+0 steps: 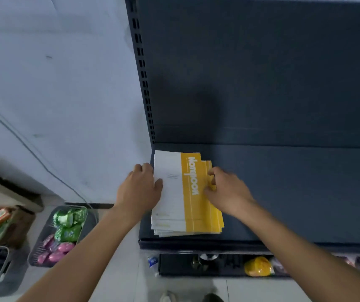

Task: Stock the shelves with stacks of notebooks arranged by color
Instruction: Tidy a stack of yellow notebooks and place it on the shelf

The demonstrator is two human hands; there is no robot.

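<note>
Currently: dark metal shelf (294,192) carries the stack of yellow-and-white notebooks (185,199) at its left end. My left hand (142,186) grips the stack's left edge; my right hand (224,188) pinches its right edge, fingers curled.

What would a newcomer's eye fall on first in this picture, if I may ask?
The yellow-and-white stack of notebooks stands out, lying at the left end of the dark shelf, near its front edge. The left hand grips its white left edge, and the right hand pinches its yellow right edge. On the floor at lower left, a basket holds green and pink packets.
</note>
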